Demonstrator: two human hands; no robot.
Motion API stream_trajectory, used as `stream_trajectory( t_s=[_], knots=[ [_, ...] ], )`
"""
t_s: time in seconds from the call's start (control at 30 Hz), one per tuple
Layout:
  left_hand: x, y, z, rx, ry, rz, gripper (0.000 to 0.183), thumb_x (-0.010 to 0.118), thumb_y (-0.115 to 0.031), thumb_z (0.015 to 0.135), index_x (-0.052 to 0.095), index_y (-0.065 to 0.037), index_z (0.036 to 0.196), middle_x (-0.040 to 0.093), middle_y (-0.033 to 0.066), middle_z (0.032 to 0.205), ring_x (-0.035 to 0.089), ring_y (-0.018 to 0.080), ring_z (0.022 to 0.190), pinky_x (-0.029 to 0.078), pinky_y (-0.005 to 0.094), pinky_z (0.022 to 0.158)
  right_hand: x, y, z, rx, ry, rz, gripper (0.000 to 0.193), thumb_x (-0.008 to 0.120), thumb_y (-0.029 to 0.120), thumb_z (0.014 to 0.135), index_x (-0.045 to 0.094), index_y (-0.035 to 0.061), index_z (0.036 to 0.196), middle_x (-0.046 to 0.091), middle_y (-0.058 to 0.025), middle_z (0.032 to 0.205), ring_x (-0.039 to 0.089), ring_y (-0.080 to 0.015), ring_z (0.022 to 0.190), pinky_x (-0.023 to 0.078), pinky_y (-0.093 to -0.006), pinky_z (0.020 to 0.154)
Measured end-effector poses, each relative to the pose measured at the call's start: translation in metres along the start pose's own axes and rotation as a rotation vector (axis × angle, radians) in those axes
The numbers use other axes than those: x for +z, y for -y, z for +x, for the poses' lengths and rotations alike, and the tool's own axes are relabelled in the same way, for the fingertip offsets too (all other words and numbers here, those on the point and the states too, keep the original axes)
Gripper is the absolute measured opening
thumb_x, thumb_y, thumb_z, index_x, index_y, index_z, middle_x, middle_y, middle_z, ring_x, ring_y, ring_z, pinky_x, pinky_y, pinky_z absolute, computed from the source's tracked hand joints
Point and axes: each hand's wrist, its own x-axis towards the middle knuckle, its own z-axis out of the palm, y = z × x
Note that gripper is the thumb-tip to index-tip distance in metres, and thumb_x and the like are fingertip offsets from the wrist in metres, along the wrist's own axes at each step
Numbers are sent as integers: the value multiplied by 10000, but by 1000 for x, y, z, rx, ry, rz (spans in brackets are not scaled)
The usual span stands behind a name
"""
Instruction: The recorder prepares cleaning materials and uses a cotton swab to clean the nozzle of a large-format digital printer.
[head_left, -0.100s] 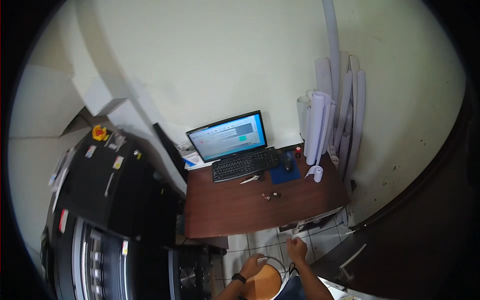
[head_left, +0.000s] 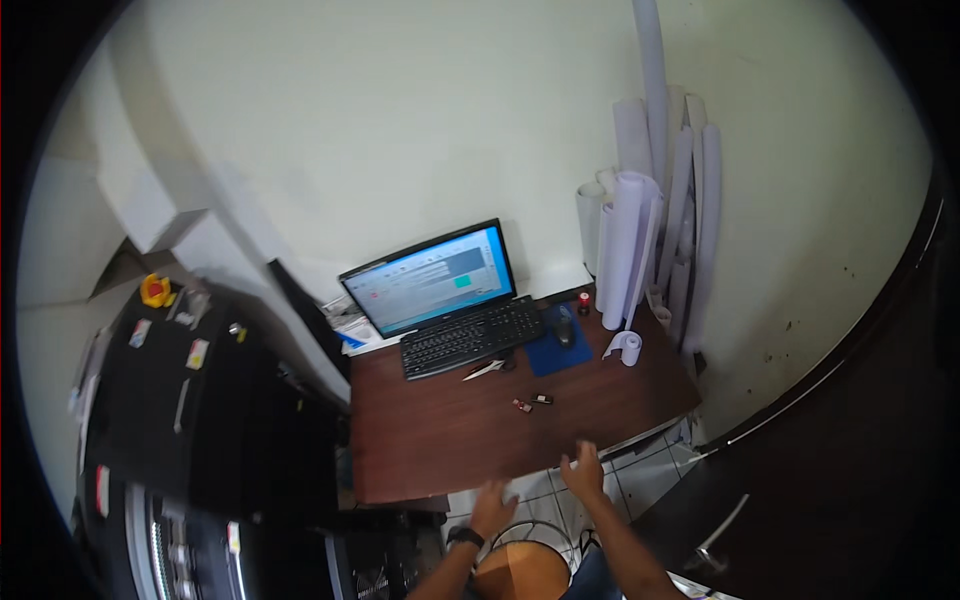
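Note:
My left hand (head_left: 492, 508), with a dark band on its wrist, is just off the front edge of the brown desk (head_left: 430, 440). Its thumb stands apart from the fingers and nothing shows in it. To its right, at the same edge, my right hand (head_left: 583, 472) has thumb and fingers spread, also holding nothing that I can see. Below and between my forearms is a round stool (head_left: 520, 572) with an orange-brown seat. Two small stick-like pieces, a red one (head_left: 522, 405) and a dark one (head_left: 542, 398), lie on the desk beyond my hands.
Behind them are scissors (head_left: 485, 370), a black keyboard (head_left: 470, 338), a monitor (head_left: 430, 280) and a mouse (head_left: 565, 332) on a blue pad (head_left: 545, 355). Paper rolls (head_left: 625, 250) stand at the right. A large black machine (head_left: 140, 400) fills the left side.
Both hands have moved forward from beside the stool to the desk's front edge. My right hand has gone from closed to spread fingers. The view has shifted slightly.

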Motion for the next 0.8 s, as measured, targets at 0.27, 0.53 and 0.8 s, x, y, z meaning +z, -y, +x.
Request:
stream_trajectory(
  t_s=[0.27,0.53,0.8],
  knots=[
    [-12,106,211,141,-127,244,776,693,-299,911,368,-87,1582,292,216,1647,347,417,1478,362,582,1126,74,-7,128,-258,-48,-207,500,646,124,892,549,82,1381,571,-173,1212,644,-428,1088,565,-509,887],
    [-20,161,265,271,-127,372,707,609,-294,948,388,1,1551,310,244,1639,268,420,1535,280,588,1188,75,63,122,-592,-126,-250,474,681,272,914,579,37,1313,572,-191,1170,656,-412,1043,562,-514,853],
    [-17,162,263,282,-249,245,406,673,-180,942,622,-38,1319,607,126,1182,562,320,1194,420,462,1055,117,51,142,-595,64,-347,302,733,306,927,708,35,1059,614,-101,968,695,-317,904,582,-448,765]
  ],
)
